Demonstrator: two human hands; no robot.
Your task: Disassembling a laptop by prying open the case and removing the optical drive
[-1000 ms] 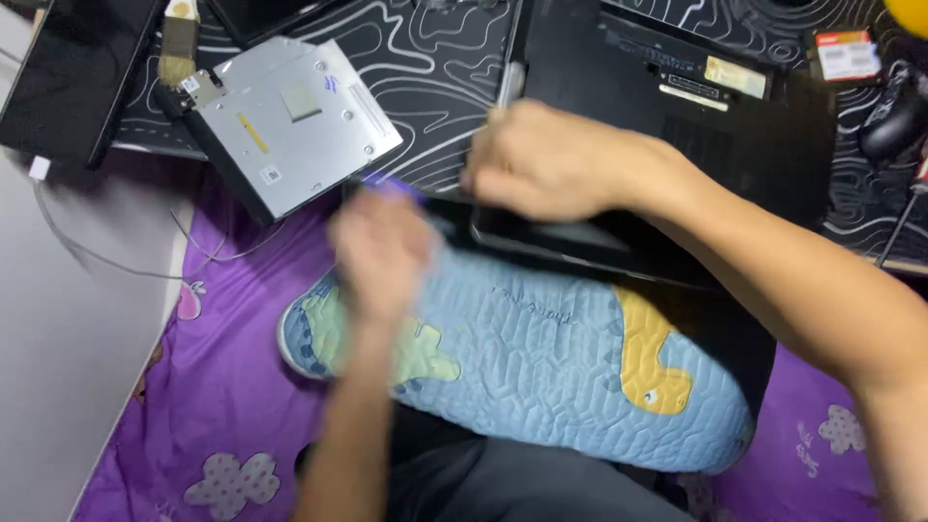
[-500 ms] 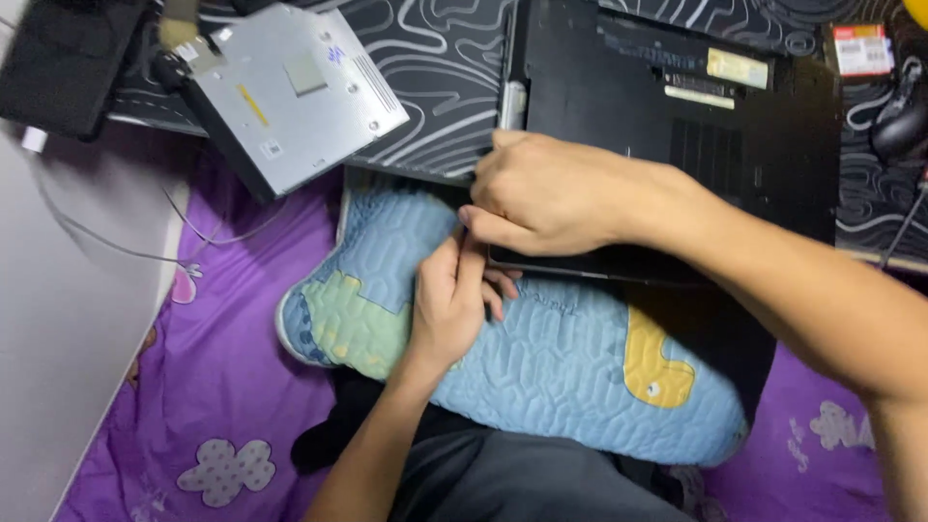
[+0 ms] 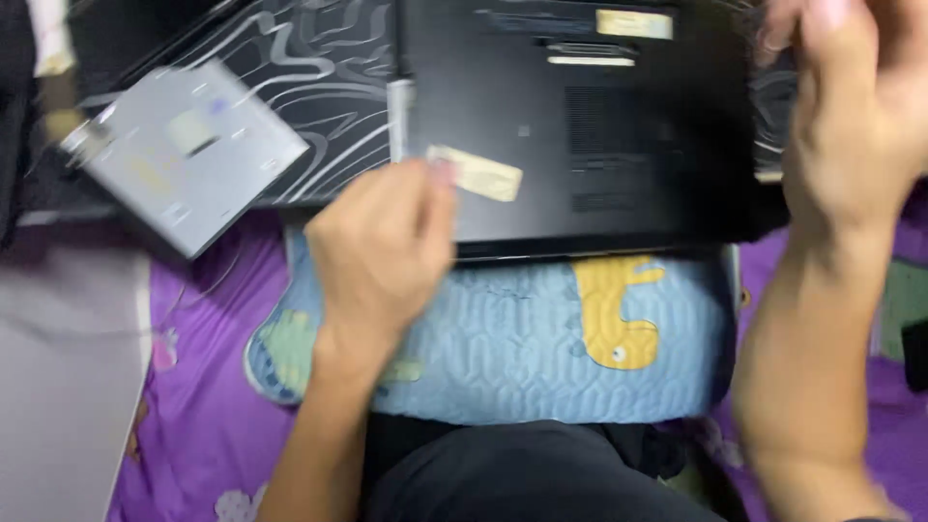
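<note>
Upturned black laptop [image 3: 580,126] lying bottom side up, half on the black mat with white wavy lines [image 3: 319,87], its near edge overhanging the light blue quilted cushion [image 3: 541,348] on the lap. Long axis running left to right, parallel to the mat's near edge; vent slots and pale stickers facing up, near long edge pointing back toward the body.

Left hand [image 3: 382,256] closest to it: sitting at the laptop's near left corner, directly in front of the near edge, fingers curled loosely and half closed, thumb and forefinger raised beside a pale rectangular label [image 3: 478,174] on the base. Touching the label or only just over it: cannot tell, too blurred. No clear hold on anything.

Right hand [image 3: 855,126] raised by the laptop's far right corner, above and beside the right short edge, fingers spread open, holding nothing visible; motion blur hiding any contact with the case. So laptop lying ahead of both hands, spanning between them, left hand the nearer.

Flat grey drive-like metal box [image 3: 184,155] resting tilted over the mat's near left edge, well apart from both hands. Purple patterned sheet [image 3: 203,416] beneath the cushion.
</note>
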